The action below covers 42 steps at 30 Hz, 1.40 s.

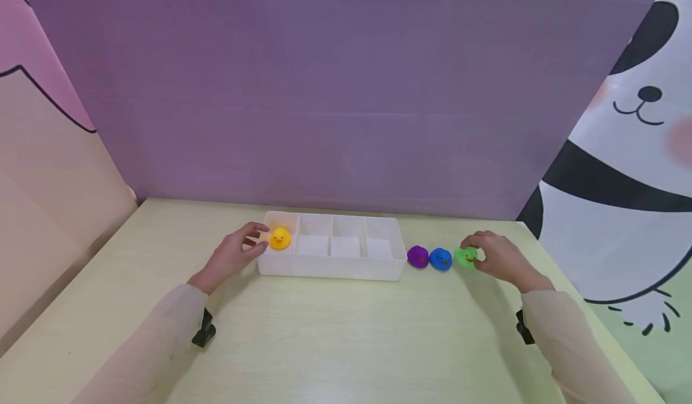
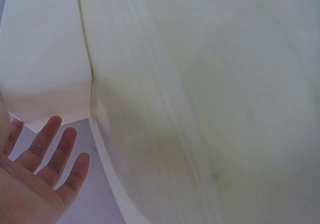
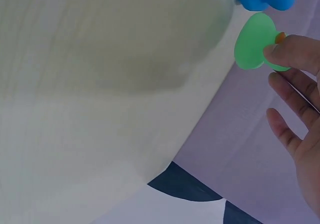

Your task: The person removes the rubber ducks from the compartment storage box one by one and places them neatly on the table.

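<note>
A green rubber duck stands at the right end of a row on the table, and my right hand pinches it by the head. In the right wrist view, the thumb lies over the green duck beside its orange beak. To its left are a blue rubber duck and a purple rubber duck. A white divided box holds a yellow rubber duck in its leftmost compartment. Beside the box's left end is my left hand, fingers loosely spread; contact with the wall is unclear.
The pale wooden table ends at a purple backdrop just behind the box. A panda-printed panel borders the right side, and a pink and beige panel the left. The purple duck sits close against the box's right end.
</note>
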Each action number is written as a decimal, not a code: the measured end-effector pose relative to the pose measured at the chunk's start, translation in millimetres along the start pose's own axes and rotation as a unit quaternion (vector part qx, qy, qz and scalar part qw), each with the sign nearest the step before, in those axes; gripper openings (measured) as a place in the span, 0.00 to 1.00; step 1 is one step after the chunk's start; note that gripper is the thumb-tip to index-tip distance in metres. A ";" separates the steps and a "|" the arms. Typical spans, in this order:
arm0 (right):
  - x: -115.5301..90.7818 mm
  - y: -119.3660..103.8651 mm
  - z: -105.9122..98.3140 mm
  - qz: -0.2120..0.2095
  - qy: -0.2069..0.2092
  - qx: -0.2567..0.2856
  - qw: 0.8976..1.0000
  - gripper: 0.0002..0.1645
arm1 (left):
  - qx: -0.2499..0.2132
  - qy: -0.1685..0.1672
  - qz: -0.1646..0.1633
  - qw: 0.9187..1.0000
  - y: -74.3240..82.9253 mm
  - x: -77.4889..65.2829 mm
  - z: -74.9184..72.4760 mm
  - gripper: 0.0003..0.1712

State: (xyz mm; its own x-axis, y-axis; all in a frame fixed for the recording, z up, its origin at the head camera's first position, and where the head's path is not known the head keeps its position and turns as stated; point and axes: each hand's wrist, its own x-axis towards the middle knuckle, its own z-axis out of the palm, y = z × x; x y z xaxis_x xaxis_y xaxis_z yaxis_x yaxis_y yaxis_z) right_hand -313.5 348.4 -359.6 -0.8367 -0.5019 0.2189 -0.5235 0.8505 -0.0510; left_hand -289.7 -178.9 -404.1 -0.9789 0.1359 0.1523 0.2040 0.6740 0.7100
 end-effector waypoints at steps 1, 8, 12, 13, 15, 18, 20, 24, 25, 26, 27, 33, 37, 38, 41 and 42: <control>-0.9 0.6 1.7 0.001 -0.002 0.002 1.000 0.19 | -0.001 0.000 0.001 1.000 0.0 0.0 0.1 0.21; -5.7 3.8 11.4 0.012 -0.015 0.012 1.000 0.19 | -0.007 0.001 0.004 1.000 -0.5 0.1 0.2 0.21; -6.0 4.8 15.2 0.009 -0.008 0.015 1.000 0.20 | -0.007 0.001 0.003 1.000 -1.0 0.3 0.2 0.21; -5.9 5.1 16.0 0.007 -0.006 0.015 1.000 0.20 | -0.007 0.001 0.003 1.000 -1.3 0.3 0.4 0.21; -5.7 5.4 17.6 0.002 -0.003 0.016 1.000 0.20 | -0.008 0.001 0.005 1.000 -1.7 0.4 0.6 0.21; -5.5 5.2 19.1 -0.002 0.004 0.020 1.000 0.20 | -0.012 0.002 0.008 1.000 -2.0 0.3 0.8 0.21; -5.4 4.5 19.7 -0.003 0.007 0.024 1.000 0.20 | -0.015 0.002 0.010 1.000 -1.9 0.2 0.9 0.21; -6.0 3.9 20.0 0.002 0.005 0.029 1.000 0.20 | -0.016 0.002 0.010 1.000 -1.5 0.1 0.8 0.21; -6.1 4.1 20.2 0.003 0.004 0.030 1.000 0.20 | -0.016 0.003 0.010 1.000 -1.5 0.1 0.8 0.20; -6.2 4.4 20.3 0.006 0.003 0.031 1.000 0.20 | -0.016 0.003 0.010 1.000 -1.4 0.2 0.7 0.20; -6.0 4.6 20.3 0.005 0.002 0.032 0.999 0.20 | -0.017 0.002 0.010 1.000 -1.5 0.2 0.6 0.20; -6.8 4.3 19.2 0.006 0.001 0.037 0.999 0.21 | -0.021 0.001 0.011 1.000 -0.7 0.2 0.8 0.21; -7.4 4.2 17.9 0.010 -0.005 0.036 0.999 0.22 | -0.021 0.002 0.013 1.000 0.0 -0.5 0.7 0.21; -7.3 4.2 17.2 0.010 -0.006 0.036 0.999 0.22 | -0.021 0.002 0.013 1.000 0.1 -0.8 0.6 0.21; -6.8 3.8 13.9 0.012 -0.012 0.032 0.999 0.23 | -0.021 0.003 0.014 1.000 0.0 -1.1 0.1 0.21; -6.7 3.2 12.3 0.015 -0.013 0.031 0.999 0.23 | -0.021 0.003 0.015 1.000 -0.2 -0.9 0.1 0.21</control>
State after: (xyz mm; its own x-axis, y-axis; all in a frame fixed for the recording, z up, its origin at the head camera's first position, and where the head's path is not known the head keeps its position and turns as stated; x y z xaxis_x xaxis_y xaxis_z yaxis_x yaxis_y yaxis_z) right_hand -311.6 352.5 -373.2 -0.8552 -0.4816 0.1913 -0.5072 0.8537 -0.1181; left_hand -288.8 -179.1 -404.4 -0.9725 0.1508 0.1775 0.2329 0.6384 0.7336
